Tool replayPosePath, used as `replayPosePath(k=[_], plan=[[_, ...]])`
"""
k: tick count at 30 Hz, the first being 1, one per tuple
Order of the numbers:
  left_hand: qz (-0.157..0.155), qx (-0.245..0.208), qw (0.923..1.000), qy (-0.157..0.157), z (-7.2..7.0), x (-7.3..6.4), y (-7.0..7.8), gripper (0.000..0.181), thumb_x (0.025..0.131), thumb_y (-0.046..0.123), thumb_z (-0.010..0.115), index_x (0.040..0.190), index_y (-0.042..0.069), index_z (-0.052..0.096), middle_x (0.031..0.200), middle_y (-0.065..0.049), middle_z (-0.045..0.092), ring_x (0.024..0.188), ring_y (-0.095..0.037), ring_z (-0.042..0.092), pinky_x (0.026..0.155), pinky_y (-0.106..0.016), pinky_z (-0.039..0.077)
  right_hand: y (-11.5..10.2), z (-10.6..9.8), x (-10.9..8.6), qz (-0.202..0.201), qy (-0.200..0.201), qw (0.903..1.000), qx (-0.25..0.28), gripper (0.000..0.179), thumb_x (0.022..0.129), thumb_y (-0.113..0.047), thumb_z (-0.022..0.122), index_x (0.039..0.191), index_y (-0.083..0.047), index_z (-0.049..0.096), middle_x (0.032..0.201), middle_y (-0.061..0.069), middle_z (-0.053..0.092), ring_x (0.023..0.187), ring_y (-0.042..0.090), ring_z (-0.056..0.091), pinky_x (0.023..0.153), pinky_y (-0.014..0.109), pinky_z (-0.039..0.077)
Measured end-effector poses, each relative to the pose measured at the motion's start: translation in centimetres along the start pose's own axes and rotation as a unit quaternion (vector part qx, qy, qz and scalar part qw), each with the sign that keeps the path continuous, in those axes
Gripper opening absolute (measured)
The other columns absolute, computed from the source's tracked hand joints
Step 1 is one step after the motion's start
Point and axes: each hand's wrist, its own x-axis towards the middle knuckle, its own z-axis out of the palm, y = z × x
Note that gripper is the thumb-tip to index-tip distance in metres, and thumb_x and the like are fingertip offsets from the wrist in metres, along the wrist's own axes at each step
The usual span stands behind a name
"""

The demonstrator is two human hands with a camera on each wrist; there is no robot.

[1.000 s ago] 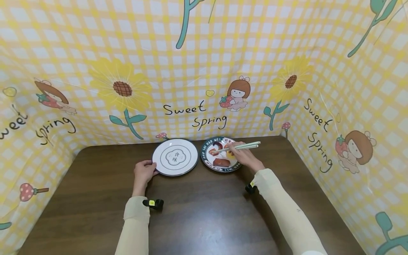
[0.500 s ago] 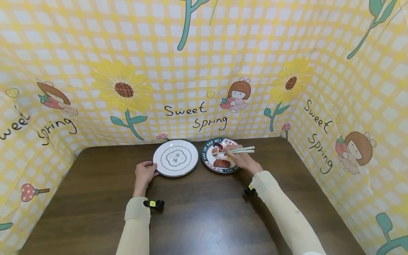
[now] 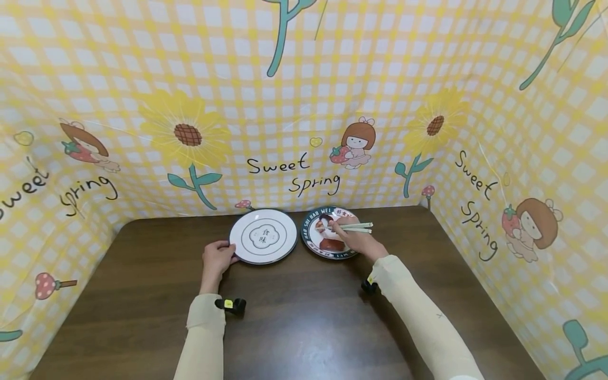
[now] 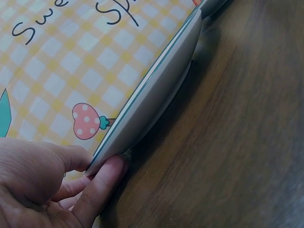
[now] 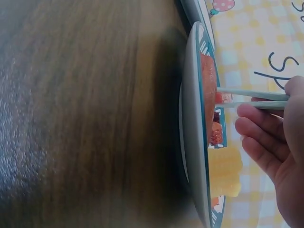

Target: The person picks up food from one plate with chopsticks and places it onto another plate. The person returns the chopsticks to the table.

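My left hand [image 3: 218,259] pinches the left rim of a white plate [image 3: 242,248] with a dark edge, thumb above and fingers below in the left wrist view. Beside it sits a second plate [image 3: 307,238], its dark rim lettered. My right hand [image 3: 356,238] holds pale green chopsticks [image 3: 358,228] over this second plate. Their tips reach a small red piece of food [image 5: 223,98], behind a reddish-brown slab of food [image 5: 207,95]. A ridged yellow block of food [image 5: 225,171] lies nearer that camera; in the head view the right hand hides it.
Both plates stand near the back edge of a dark brown wooden table [image 3: 294,316]. Behind and at both sides rises a yellow checked cloth [image 3: 285,116] printed with flowers and lettering. A black wrist camera [image 3: 233,306] sits on the left sleeve.
My right hand has shifted slightly left over the food plate, and the chopsticks now lie flatter across it. My left hand keeps its hold on the white plate.
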Motion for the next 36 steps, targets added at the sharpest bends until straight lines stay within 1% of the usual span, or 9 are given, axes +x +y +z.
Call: replayPosePath(k=[3,4,7,10,13,19,24,31,36], plan=[[-0.003,0.002,1.0,0.0,0.0,0.1,0.0,0.047,0.103,0.015,0.057,0.141,-0.012,0.049,0.13,-0.034,0.061,0.075,-0.006,0.066,0.067,-0.018,0.061,-0.2,0.1,0.0,-0.001,-0.008,0.9997,-0.023,0.046,0.108,-0.028,0.05,0.066,-0.01,0.058,0.058,-0.006,0.048,0.058,0.013,0.045,0.06,0.029,0.044],[-0.003,-0.001,1.0,0.0,0.0,0.1,0.0,0.047,0.103,0.015,0.057,0.141,-0.012,0.049,0.13,-0.034,0.061,0.074,-0.006,0.066,0.067,-0.018,0.06,-1.2,-0.3,-0.1,-0.004,-0.006,0.9993,-0.037,0.043,0.106,-0.021,0.053,0.066,-0.008,0.058,0.059,-0.005,0.049,0.057,0.013,0.045,0.059,0.03,0.044],[-0.001,-0.01,1.0,0.002,0.0,0.1,0.0,0.047,0.102,0.014,0.058,0.139,-0.014,0.05,0.129,-0.035,0.061,0.072,-0.004,0.066,0.066,-0.018,0.06,-1.6,-0.4,-0.1,-0.05,0.007,0.996,-0.074,0.035,0.103,-0.011,0.057,0.068,-0.008,0.059,0.062,-0.004,0.052,0.058,0.013,0.046,0.059,0.03,0.046],[0.009,-0.017,0.9998,0.003,0.2,0.1,0.0,0.045,0.101,0.012,0.058,0.137,-0.015,0.052,0.126,-0.036,0.062,0.07,-0.004,0.066,0.066,-0.018,0.061,-2.6,-0.8,-0.3,-0.095,0.021,0.9889,-0.112,0.027,0.101,-0.006,0.059,0.074,-0.006,0.064,0.068,0.0,0.06,0.064,0.015,0.053,0.065,0.033,0.052],[0.009,-0.014,0.9998,0.004,0.1,0.2,0.0,0.044,0.101,0.012,0.059,0.136,-0.015,0.052,0.124,-0.035,0.063,0.069,-0.003,0.066,0.065,-0.019,0.061,-3.3,-0.9,-0.3,-0.125,0.032,0.9822,-0.137,0.02,0.099,-0.003,0.061,0.081,-0.003,0.07,0.074,0.003,0.066,0.071,0.018,0.059,0.073,0.036,0.056],[-0.001,-0.011,0.9999,0.004,0.1,0.5,-0.2,0.045,0.1,0.012,0.059,0.136,-0.014,0.052,0.121,-0.032,0.065,0.067,-0.003,0.066,0.064,-0.018,0.06,-3.5,-0.7,-0.2,-0.151,0.049,0.9758,-0.15,0.021,0.097,-0.004,0.065,0.076,-0.008,0.068,0.072,0.002,0.064,0.069,0.017,0.058,0.069,0.034,0.054],[-0.007,-0.005,0.9999,0.006,0.1,0.6,-0.2,0.045,0.101,0.013,0.059,0.138,-0.012,0.052,0.121,-0.03,0.065,0.066,-0.003,0.066,0.064,-0.018,0.06,-3.7,-1.0,-0.2,-0.171,0.049,0.9723,-0.151,0.021,0.095,-0.003,0.065,0.074,-0.006,0.068,0.071,0.004,0.062,0.068,0.019,0.056,0.066,0.033,0.052],[-0.008,-0.007,0.9999,0.008,0.1,0.5,0.0,0.045,0.101,0.014,0.059,0.137,-0.012,0.052,0.122,-0.031,0.064,0.067,-0.004,0.066,0.064,-0.019,0.06,-4.0,-1.2,-0.1,-0.206,0.042,0.9635,-0.166,0.021,0.096,-0.006,0.064,0.076,-0.004,0.069,0.075,0.005,0.066,0.071,0.021,0.06,0.069,0.034,0.053],[-0.011,-0.004,0.9999,0.003,0.1,0.5,-0.1,0.046,0.101,0.013,0.058,0.139,-0.012,0.051,0.124,-0.031,0.063,0.067,-0.003,0.066,0.065,-0.019,0.061,-3.9,-1.3,-0.3,-0.203,0.031,0.9652,-0.162,0.021,0.098,-0.007,0.062,0.079,-0.005,0.07,0.079,0.004,0.067,0.075,0.02,0.06,0.073,0.034,0.053]])
